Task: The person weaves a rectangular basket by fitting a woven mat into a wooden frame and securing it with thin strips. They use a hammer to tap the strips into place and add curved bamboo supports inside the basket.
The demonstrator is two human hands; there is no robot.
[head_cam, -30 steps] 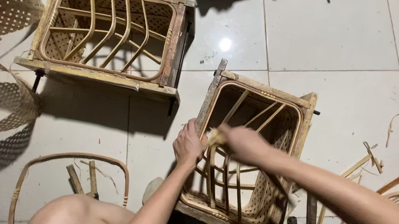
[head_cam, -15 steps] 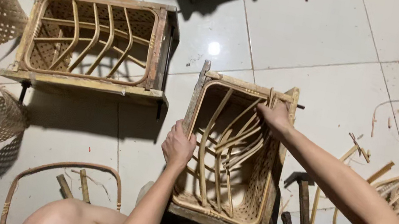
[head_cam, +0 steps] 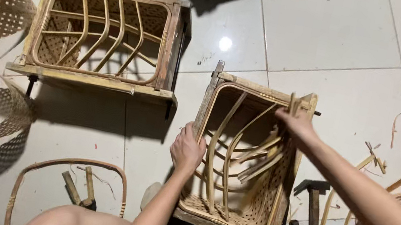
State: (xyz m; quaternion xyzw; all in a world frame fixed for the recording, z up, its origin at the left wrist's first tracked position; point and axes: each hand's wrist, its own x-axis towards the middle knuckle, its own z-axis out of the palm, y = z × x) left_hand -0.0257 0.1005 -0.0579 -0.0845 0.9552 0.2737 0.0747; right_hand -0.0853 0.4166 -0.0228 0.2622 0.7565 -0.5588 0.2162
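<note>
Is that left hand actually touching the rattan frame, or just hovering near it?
Touching. The head view shows the left hand gripping the left edge of the rattan frame.

Both forearms are bare, with no sleeves, gloves, rings or watch showing on the left hand [head_cam: 186, 151] or right hand [head_cam: 294, 124]; 1 bare knee shows.

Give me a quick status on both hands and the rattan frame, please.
Left hand grips rattan frame left rail. Right hand pinches strip at top right corner. Hammer lies beside frame, clear.
</note>
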